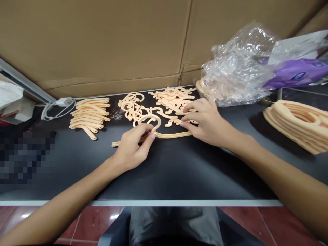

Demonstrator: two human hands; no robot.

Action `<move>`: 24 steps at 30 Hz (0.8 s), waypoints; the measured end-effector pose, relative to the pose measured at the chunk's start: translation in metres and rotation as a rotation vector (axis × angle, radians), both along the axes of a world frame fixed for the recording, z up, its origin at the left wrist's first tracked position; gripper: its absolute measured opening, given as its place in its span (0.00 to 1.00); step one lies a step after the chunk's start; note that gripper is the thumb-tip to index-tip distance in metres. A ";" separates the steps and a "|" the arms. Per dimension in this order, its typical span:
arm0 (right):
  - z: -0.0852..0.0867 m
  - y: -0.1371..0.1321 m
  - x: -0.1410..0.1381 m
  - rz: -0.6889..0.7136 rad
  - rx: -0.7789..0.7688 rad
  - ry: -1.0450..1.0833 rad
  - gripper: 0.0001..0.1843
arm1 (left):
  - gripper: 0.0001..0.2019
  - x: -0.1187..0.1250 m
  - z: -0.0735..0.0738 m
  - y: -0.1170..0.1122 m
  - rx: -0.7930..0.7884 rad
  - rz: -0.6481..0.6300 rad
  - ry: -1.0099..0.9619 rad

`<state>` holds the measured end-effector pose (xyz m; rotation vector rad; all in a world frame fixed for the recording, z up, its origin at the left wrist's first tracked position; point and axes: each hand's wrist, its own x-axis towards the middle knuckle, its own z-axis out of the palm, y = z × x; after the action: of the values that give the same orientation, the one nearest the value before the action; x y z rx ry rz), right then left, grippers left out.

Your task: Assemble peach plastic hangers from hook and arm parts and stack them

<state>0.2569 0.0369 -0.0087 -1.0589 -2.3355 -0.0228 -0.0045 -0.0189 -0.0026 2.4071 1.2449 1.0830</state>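
My left hand (137, 145) is closed, thumb and fingers pinching a cream plastic clothes hanger (173, 135) where its round hook meets the bar. The hook (151, 118) stands up above my fingertips, and the bar's left part passes behind the hand. To the right, my right hand (205, 119) reaches over the bar's right end, with thumb and fingertips closed at the end of a small curved piece (173, 121). Behind it lies a heap of S-shaped pieces (176, 99). Loose hooks (133, 106) are piled beyond my left hand.
Long hanger arms (89, 114) lie stacked at the left, near a white cable (58, 107). At the right is a stack of assembled hangers (297, 126). Clear plastic bags (235, 68) and a purple pack (297, 73) sit at the back right, before a cardboard wall (102, 41).
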 end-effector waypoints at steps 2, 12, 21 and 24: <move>0.001 0.000 -0.001 0.010 0.029 -0.023 0.10 | 0.02 0.000 0.000 0.000 0.001 0.008 0.003; 0.006 0.003 0.001 -0.021 0.124 -0.036 0.17 | 0.03 0.000 0.002 0.001 -0.011 0.016 0.013; 0.021 -0.009 -0.003 -0.094 0.035 0.434 0.12 | 0.04 0.000 0.001 0.001 -0.024 0.013 0.002; 0.021 -0.016 -0.008 -0.077 -0.072 0.582 0.09 | 0.04 -0.001 0.000 0.001 -0.013 0.013 -0.002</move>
<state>0.2488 0.0210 0.0126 -1.0228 -1.7800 0.3022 -0.0052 -0.0177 -0.0023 2.3911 1.2650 1.0779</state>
